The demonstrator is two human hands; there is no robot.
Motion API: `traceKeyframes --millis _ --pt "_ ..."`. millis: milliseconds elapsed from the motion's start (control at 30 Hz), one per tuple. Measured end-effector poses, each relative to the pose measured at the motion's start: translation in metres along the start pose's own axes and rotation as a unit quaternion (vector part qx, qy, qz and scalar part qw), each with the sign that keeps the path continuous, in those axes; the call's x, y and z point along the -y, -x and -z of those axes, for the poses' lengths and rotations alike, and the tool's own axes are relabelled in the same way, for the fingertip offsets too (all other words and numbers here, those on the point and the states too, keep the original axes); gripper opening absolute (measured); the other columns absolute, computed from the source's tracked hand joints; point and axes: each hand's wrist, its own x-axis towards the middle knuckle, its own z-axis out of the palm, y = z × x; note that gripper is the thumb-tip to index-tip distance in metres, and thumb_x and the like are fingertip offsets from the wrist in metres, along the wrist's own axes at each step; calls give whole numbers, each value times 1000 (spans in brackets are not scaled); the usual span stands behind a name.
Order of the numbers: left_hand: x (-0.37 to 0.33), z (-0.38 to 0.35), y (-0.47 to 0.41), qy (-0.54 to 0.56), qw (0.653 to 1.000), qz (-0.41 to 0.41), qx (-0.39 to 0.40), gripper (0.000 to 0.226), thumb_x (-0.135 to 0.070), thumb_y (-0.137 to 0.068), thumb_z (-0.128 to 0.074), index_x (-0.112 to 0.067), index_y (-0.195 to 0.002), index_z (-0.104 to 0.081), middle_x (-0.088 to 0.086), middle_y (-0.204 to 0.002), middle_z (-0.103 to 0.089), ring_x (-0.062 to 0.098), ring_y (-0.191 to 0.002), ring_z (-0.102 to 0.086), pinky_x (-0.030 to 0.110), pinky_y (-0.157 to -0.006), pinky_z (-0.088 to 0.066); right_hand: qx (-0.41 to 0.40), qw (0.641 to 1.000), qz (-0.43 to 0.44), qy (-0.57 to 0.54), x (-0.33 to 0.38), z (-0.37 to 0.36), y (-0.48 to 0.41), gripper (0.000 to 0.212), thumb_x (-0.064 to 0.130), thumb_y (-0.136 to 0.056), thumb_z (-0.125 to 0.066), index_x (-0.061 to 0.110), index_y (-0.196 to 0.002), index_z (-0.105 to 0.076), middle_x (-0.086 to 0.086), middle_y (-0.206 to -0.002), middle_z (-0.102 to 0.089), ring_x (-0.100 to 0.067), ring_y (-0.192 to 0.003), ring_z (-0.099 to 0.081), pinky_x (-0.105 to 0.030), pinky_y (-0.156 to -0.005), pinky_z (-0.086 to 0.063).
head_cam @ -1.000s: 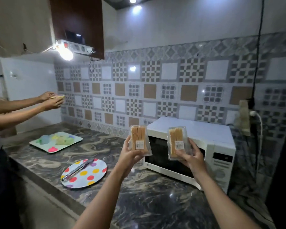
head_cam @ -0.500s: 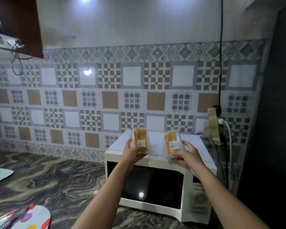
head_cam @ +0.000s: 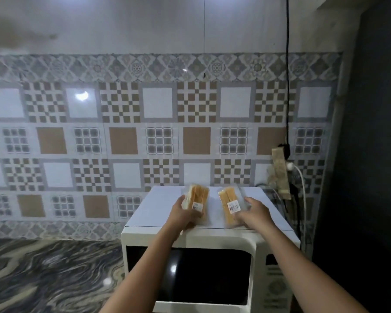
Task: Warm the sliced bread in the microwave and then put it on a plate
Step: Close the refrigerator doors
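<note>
– Atop the white microwave (head_cam: 212,238), at the right end of a marbled desk (head_cam: 50,274): what does the person have in hand?

– Two clear packs of sliced bread. The left hand (head_cam: 185,216) is wrapped round the lower end of the left bread pack (head_cam: 198,196). The right hand (head_cam: 255,213) clasps the right bread pack (head_cam: 229,201) from its side, barcode label up. Both packs sit low over the oven's roof, side by side and apart; whether they rest on it or hover just above cannot be told.

– Which step is this?

– The very start, by the look of it. The bread is sealed in its wrapping, the microwave door (head_cam: 212,274) is closed with nothing showing through its dark glass, and no plate is in view.

– And what does the next move call for?

– Probably parking the packs on top and letting go to free a hand, then opening a wrapper and drawing the door open. The door appears to fill the oven's front, left of the control panel (head_cam: 278,288); how it opens isn't plain from this angle. The slices want to come out of the plastic before heating, and a plate has to be fetched from outside the frame.
</note>
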Motion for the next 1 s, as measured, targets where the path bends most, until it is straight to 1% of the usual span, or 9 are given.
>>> traceKeyframes --millis 100,200,333,467,567,733,833,900,1000 --pt "2 2 -15 -93 996 3 -16 77 -17 -71 -76 -15 -138 -39 10 -126 -56 30 -107 -60 42 -88 -55 -6 999 -20 24 2 -3 -9 37 9 -76 -69 5 -112 -60 -12 -113 -64 -23 -93 -59 -26 -63 -50" --pt "5 5 -20 -168 985 -2 -46 89 -28 -70 -78 -17 -144 -30 9 -141 -42 27 -122 -51 39 -105 -43 -10 999 -38 19 0 -9 -13 34 13 -78 -70 4 -110 -59 -11 -111 -64 -18 -85 -53 -18 -48 -33" --pt "8 3 -23 -185 982 -28 -33 71 -25 -76 -74 -16 -136 -38 11 -134 -49 27 -120 -52 40 -105 -42 -22 999 -39 -1 -2 -18 -18 32 14 -82 -68 6 -112 -57 -10 -115 -63 -18 -87 -52 -20 -54 -35" --pt "7 3 -26 -190 981 -33 -19 62 -26 -76 -73 -17 -129 -43 10 -129 -52 27 -115 -54 42 -102 -45 -8 999 -51 -7 4 -19 -19 42 12 -85 -64 4 -124 -50 -11 -122 -57 -20 -94 -51 -25 -74 -37" --pt "7 6 -28 -193 980 -39 -10 60 -26 -76 -73 -19 -128 -44 10 -127 -53 26 -114 -55 41 -102 -45 -2 998 -57 -11 5 -18 -20 37 12 -84 -65 6 -119 -53 -9 -121 -58 -19 -92 -51 -28 -75 -41" --pt "10 9 -31 -177 983 -38 4 55 -25 -79 -71 -19 -126 -43 10 -126 -53 27 -112 -55 40 -100 -46 -20 998 -38 -43 0 -20 -13 42 12 -86 -64 5 -125 -51 -5 -109 -54 -15 -92 -48 -26 -80 -39" --pt "10 11 -33 -177 983 -43 19 53 -27 -79 -70 -20 -125 -45 9 -125 -54 26 -112 -55 41 -100 -46 -26 998 -26 -46 -3 -21 -12 38 13 -86 -63 9 -122 -53 -2 -105 -54 -15 -90 -50 -25 -79 -40" --pt "12 13 -34 -189 980 -49 28 52 -29 -79 -69 -19 -125 -46 8 -123 -55 26 -112 -54 42 -101 -45 -27 998 -25 -49 -5 -22 -15 34 14 -86 -62 13 -120 -54 -1 -104 -56 -15 -89 -52 -23 -70 -43" --pt "13 14 -30 -180 982 -56 21 50 -29 -79 -68 -19 -124 -48 10 -123 -55 28 -113 -55 46 -101 -45 -49 997 -30 -51 -10 -24 -15 23 17 -89 -57 17 -112 -53 1 -103 -52 -15 -90 -51 -18 -59 -38"
